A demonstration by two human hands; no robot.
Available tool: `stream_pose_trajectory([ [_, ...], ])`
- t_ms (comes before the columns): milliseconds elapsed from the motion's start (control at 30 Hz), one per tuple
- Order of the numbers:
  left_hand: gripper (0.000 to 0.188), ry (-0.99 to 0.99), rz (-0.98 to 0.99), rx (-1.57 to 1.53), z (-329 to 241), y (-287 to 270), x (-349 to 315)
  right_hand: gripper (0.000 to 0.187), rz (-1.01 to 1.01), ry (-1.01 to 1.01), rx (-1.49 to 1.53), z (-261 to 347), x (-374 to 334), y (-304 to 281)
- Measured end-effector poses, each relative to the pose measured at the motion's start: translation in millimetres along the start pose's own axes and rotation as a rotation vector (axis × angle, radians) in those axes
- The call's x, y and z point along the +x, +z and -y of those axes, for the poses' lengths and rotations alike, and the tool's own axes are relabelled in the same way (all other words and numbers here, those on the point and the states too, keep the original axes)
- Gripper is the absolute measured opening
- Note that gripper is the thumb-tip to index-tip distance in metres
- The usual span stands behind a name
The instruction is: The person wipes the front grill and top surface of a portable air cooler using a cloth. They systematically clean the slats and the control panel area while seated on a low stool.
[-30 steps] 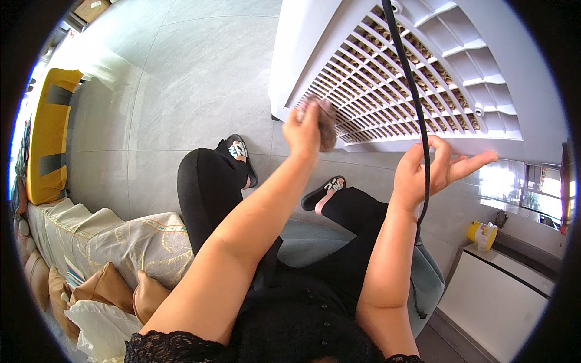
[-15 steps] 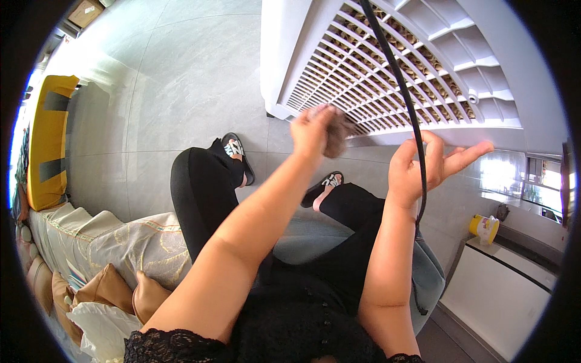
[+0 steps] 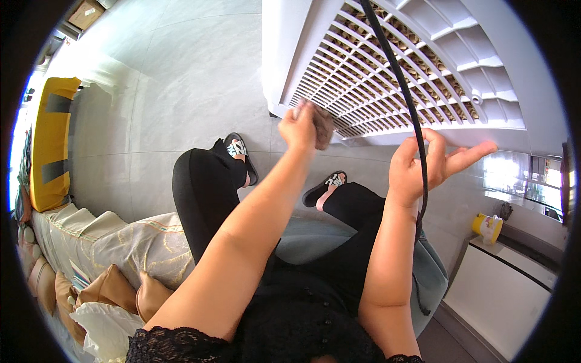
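My left hand (image 3: 298,126) is closed on a crumpled grey-brown cloth (image 3: 324,128). It holds the cloth by the lower left corner of a slatted white grille (image 3: 369,78) on a large white appliance (image 3: 284,45). Honeycomb-like brown material shows behind the slats. Below the appliance's near edge is my right hand (image 3: 417,166), with a black cable (image 3: 404,85) running across it. Some of its fingers curl about the cable, and others stretch out to the right. Whether they also touch the appliance's edge is hard to see.
Grey floor tiles (image 3: 181,78) lie under my sandalled feet. A yellow piece with dark patches (image 3: 51,142) stands at the left. A fabric-covered seat (image 3: 115,242) with brown cushions is at lower left. A white cabinet (image 3: 496,290) carrying a yellow-and-white tub (image 3: 488,228) stands at right.
My left hand has moved a little to the left with the cloth, toward the grille's lower left corner. My right hand and the cable hold nearly the same place.
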State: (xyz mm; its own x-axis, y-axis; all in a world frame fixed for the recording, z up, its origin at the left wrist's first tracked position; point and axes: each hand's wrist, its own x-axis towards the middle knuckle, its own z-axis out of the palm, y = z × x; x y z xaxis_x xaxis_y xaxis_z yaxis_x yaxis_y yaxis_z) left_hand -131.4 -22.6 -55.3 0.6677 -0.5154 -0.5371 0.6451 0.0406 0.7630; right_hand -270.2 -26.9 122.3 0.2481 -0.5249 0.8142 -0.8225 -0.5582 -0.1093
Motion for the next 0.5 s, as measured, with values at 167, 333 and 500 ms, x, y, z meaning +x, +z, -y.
stream_pose_trajectory([
  [167,0.022,-0.017,0.413,0.677,40,-8,-43,0.006,0.003,-0.001,-0.03,-2,-2,0],
  [333,0.011,-0.113,0.228,0.128,26,-16,15,0.006,0.017,-0.038,-0.005,-3,-1,-3],
  [500,0.015,-0.046,0.023,0.021,2,-27,41,0.006,0.005,-0.022,-0.023,1,-2,-1],
])
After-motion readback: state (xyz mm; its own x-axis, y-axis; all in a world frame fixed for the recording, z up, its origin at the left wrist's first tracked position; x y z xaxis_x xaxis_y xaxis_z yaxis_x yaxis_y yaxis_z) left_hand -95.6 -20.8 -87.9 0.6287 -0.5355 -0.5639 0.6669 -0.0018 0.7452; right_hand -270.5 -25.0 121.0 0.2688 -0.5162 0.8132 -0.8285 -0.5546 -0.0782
